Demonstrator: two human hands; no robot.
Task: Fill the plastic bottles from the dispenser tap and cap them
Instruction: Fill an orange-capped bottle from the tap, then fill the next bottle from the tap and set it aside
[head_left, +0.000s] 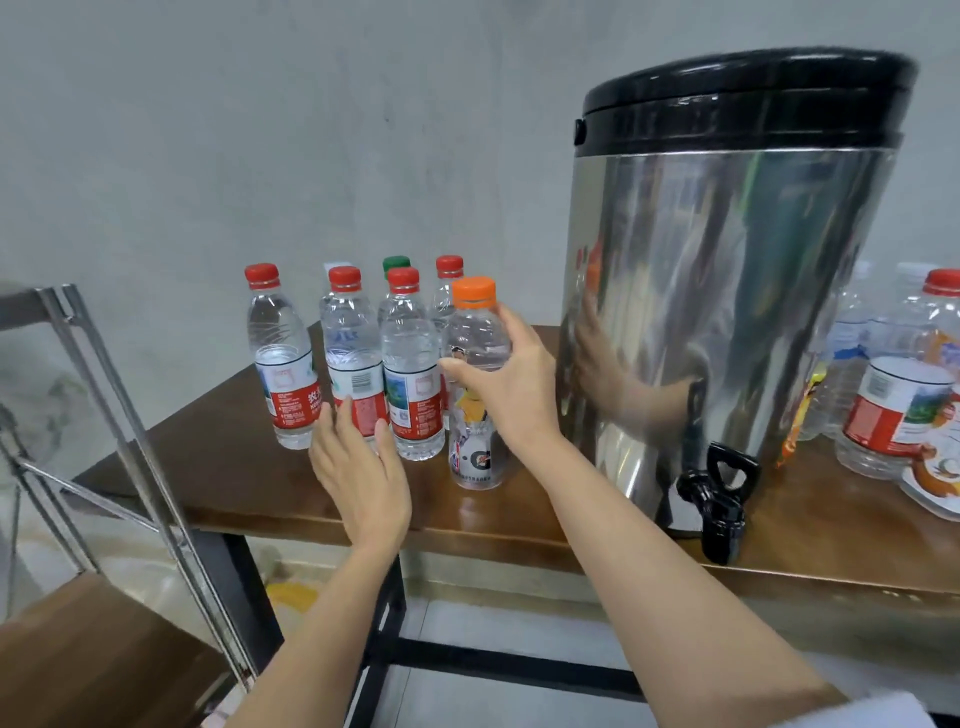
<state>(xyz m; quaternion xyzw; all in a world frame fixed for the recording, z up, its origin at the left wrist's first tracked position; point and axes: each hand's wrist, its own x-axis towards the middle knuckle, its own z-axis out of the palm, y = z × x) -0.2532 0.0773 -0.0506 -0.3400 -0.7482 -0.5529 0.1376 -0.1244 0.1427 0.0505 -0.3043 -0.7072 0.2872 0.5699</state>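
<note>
A steel dispenser (727, 291) with a black lid stands on the brown table (234, 467); its black tap (719, 499) hangs over the front edge. Left of it stand several capped, filled bottles with red caps (283, 364), one green-capped behind. My right hand (511, 384) grips an orange-capped clear bottle (475, 327) that stands on the table at the right of this group. My left hand (358, 467), fingers straight, touches the lower part of a red-label bottle (353, 358).
More bottles (898, 405), some uncapped, crowd the table to the right of the dispenser. A metal-framed rack (130, 441) with a wooden shelf stands at the left. Floor shows below the table's black frame.
</note>
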